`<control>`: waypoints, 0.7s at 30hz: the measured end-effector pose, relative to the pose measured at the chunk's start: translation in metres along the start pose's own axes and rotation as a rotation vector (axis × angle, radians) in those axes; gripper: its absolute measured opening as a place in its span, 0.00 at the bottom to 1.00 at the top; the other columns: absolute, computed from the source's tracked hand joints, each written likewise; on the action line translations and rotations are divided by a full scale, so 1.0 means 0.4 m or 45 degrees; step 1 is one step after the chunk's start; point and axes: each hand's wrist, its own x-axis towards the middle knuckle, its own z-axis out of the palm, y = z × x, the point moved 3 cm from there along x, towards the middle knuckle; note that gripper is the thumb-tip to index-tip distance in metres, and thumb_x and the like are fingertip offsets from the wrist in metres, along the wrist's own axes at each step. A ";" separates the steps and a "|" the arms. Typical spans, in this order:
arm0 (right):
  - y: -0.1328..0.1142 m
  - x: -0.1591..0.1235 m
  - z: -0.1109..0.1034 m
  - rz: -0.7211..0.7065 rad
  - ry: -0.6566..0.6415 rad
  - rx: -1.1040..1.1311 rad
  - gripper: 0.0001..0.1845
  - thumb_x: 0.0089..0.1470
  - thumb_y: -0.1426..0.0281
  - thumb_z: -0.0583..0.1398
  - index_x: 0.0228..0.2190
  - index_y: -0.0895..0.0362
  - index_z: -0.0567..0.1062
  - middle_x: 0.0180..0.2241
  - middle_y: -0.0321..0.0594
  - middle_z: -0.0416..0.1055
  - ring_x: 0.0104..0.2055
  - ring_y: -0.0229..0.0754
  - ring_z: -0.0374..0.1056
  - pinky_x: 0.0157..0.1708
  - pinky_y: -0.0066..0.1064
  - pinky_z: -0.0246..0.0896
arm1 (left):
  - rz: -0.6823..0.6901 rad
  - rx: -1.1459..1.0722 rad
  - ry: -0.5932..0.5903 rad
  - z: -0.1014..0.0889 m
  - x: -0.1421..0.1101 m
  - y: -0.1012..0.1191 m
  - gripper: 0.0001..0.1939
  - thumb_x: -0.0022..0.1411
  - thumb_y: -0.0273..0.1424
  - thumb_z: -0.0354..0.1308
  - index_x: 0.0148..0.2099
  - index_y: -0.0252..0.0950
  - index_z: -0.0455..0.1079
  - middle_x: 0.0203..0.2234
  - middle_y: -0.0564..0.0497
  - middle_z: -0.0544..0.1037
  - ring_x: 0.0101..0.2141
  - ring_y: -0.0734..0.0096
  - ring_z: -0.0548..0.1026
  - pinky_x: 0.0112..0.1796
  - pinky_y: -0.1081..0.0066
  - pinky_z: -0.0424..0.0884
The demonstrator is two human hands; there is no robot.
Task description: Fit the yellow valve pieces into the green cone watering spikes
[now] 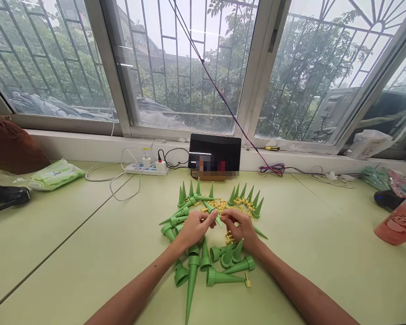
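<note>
My left hand (196, 225) is closed on a green plastic watering spike (218, 220), whose pointed end sticks out past the fingertips. Right beside it, my right hand (239, 224) pinches what looks like a small yellow plastic valve (223, 215), mostly covered by the fingers. Loose yellow valves (219, 206) lie in a pile just beyond both hands. Several green spikes stand upright behind on the left, and a curved row of spikes (245, 192) stands behind on the right. Nearer to me, more spikes lie on their sides, one long spike (191, 284) pointing toward me.
A dark-screened tablet (214, 153) leans at the window sill behind the pile. A power strip (147, 168) with cables lies left of it. On the light green table (325, 271) are a wipes packet (56, 175) at left and a red cup (397, 222) at right.
</note>
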 end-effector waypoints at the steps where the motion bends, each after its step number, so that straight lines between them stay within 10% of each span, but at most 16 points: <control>1: 0.000 0.000 0.000 0.008 0.001 0.001 0.08 0.60 0.68 0.59 0.33 0.57 0.77 0.26 0.37 0.72 0.22 0.36 0.64 0.24 0.28 0.61 | 0.012 0.003 0.002 0.000 0.000 0.001 0.29 0.64 0.51 0.50 0.21 0.35 0.70 0.08 0.55 0.62 0.17 0.70 0.67 0.23 0.72 0.60; 10: 0.009 0.001 0.001 0.005 0.027 -0.004 0.08 0.59 0.68 0.59 0.33 0.58 0.77 0.25 0.37 0.72 0.21 0.36 0.64 0.24 0.28 0.61 | 0.125 0.102 0.027 0.001 0.002 -0.007 0.25 0.65 0.47 0.49 0.21 0.37 0.56 0.17 0.57 0.56 0.19 0.74 0.59 0.22 0.72 0.53; 21: 0.024 -0.002 0.004 0.022 0.049 0.004 0.07 0.58 0.68 0.59 0.33 0.56 0.77 0.26 0.38 0.74 0.21 0.36 0.66 0.23 0.28 0.62 | 0.181 0.202 0.056 0.002 0.001 -0.012 0.20 0.65 0.44 0.52 0.27 0.36 0.62 0.24 0.53 0.66 0.25 0.71 0.63 0.26 0.71 0.54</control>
